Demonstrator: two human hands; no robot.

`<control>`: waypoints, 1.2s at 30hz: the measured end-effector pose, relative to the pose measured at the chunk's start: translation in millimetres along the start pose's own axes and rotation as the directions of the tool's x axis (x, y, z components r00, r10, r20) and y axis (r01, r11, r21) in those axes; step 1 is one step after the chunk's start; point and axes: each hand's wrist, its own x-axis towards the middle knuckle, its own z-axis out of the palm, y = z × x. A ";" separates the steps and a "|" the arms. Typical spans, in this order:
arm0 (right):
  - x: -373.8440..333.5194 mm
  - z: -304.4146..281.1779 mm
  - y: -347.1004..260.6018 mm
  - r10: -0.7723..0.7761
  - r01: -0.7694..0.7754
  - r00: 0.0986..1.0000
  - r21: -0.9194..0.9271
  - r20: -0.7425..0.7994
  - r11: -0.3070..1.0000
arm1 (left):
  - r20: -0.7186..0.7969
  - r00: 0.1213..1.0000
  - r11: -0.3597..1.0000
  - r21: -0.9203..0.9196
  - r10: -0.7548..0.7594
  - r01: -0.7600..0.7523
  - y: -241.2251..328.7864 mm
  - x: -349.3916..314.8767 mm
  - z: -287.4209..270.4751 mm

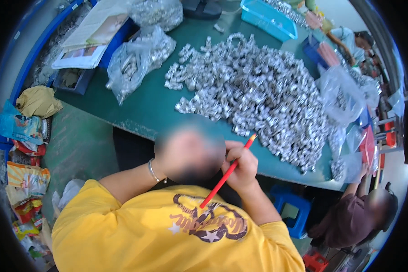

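The right hand [242, 170] has its grip pinched around a red pencil [226, 173], fingers curled over the upper part of the shaft. The pencil slants, its tip up by the near edge of the bench [145, 106] and its lower end down over the yellow shirt [122, 226]. The left hand is under a blurred patch, so I cannot tell how its grip stands; only the forearm shows, with a thin bracelet [152, 171] at the wrist. Just beyond the pencil tip a wide heap of small silver parts [258, 90] covers the green bench. Clear bags [138, 61] of the same parts lie at the far left, and a light blue tray [267, 18] stands at the far edge. To the right another person [353, 217] sits at the bench end. A blue stool [294, 213] stands below the bench.
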 end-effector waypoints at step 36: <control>55.8 -32.0 28.2 0.073 -0.038 0.993 -0.333 0.093 0.942 | -0.067 0.844 0.276 0.956 0.531 -0.098 32.0 135.7 -107.3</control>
